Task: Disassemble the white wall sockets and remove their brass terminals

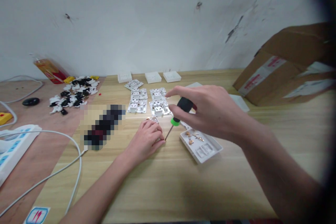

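A black-handled, green-collared screwdriver (183, 105) tilts down beside a white socket casing (207, 150) holding copper contacts (194, 136).

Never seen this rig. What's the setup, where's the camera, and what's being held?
There's no robot here: these are a person's two bare hands, filmed by one head-worn camera looking forward and down. The right hand holds a screwdriver with a black handle and green collar, its tip by the left hand. Those curled fingers may hold something small, but I can't tell. On the wooden table lie white wall sockets and an open white socket housing with brass contacts. Further left is a pile of black and white plastic parts.
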### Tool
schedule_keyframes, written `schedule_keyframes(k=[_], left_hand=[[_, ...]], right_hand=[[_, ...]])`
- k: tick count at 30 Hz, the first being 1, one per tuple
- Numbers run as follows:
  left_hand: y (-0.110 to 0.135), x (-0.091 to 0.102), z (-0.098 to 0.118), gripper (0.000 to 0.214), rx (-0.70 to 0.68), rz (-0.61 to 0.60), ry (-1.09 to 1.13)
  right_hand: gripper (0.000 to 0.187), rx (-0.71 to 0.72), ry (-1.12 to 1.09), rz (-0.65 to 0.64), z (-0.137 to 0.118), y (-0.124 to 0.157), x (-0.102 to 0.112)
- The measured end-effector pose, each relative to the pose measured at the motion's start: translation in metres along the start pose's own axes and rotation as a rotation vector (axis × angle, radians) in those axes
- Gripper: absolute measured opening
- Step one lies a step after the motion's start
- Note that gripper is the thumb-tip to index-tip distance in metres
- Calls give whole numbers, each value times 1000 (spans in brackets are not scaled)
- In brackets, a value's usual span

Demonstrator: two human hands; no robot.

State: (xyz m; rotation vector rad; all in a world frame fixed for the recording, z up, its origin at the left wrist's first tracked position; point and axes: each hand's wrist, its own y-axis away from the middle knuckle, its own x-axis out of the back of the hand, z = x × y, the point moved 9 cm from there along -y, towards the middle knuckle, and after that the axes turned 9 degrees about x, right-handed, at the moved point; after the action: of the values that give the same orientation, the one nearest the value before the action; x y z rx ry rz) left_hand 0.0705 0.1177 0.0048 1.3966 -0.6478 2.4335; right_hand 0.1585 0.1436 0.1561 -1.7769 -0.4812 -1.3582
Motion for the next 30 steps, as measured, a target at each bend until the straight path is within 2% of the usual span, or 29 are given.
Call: schedule_keyframes(k=[4, 8, 11, 14, 18, 21, 26, 30], left_hand=[[0, -1, 0, 12, 0, -3, 1], [1, -1, -1, 12, 5, -7, 2], [1, -2, -1, 12, 2, -3, 6], [1, -2, -1, 11, -2, 6, 7], [0, -2, -2, 11, 1, -2, 2], [0, -2, -1, 12, 1, -8, -2], [0, 0, 0, 12, 5, -3, 4], [1, 1, 0, 12, 12, -7, -11]], right_hand=[[32, 60, -111, -57, -6, 0, -4], [28, 9, -52, -54, -1, -1, -2], [31, 62, -110, -119, -5, -1, -5], [31, 27, -45, -99, 1, 0, 0], [40, 66, -159, -159, -4, 0, -6], [36, -9, -158, -88, 3, -2, -4], [33, 63, -447, -73, 1, -2, -12], [25, -33, -568, 139, 25, 3, 0]])
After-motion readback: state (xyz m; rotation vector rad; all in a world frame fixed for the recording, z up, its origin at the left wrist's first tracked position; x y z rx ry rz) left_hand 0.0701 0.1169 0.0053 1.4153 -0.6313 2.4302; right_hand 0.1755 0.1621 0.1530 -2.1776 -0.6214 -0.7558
